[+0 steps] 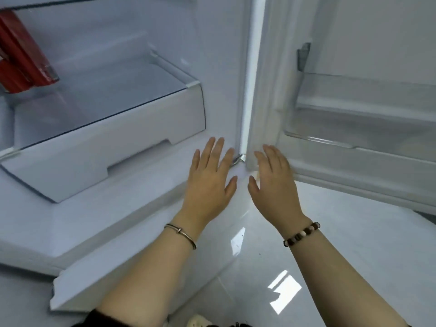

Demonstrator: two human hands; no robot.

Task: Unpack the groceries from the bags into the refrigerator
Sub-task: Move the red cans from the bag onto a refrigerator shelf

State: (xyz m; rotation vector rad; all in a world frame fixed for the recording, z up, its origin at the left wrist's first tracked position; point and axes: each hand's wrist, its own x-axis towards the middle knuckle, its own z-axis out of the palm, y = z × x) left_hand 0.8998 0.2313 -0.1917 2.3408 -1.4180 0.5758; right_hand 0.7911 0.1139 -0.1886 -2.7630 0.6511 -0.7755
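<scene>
- Down low at the middle of the view, by the bottom of the open fridge (pixel 219 67), two hands reach forward side by side
- The left hand (pixel 208 178) is flat with its back up, fingers straight and a little spread, pointing to 12 o'clock
- The right hand (pixel 273 182) is just beside it at 3 o'clock, fingers straight and close together, thumb out, pointing to 11 o'clock
- A small metal hinge (pixel 238 159) sits between the fingertips of the two hands; I cannot tell if either hand touches the fridge
- The red packs (pixel 21 55) lie at 10 o'clock on the glass shelf (pixel 129 90), close side by side
- Their long way runs from 11 o'clock to 5 o'clock, and the silver end points to 5 o'clock
- A white drawer (pixel 106 142) sits under the shelf
- The door (pixel 377 31) stands open at 2 o'clock with a clear door bin (pixel 354 128)
- A thin metal bangle (pixel 181 234) is on the left wrist and a bead bracelet (pixel 303 233) on the right
</scene>
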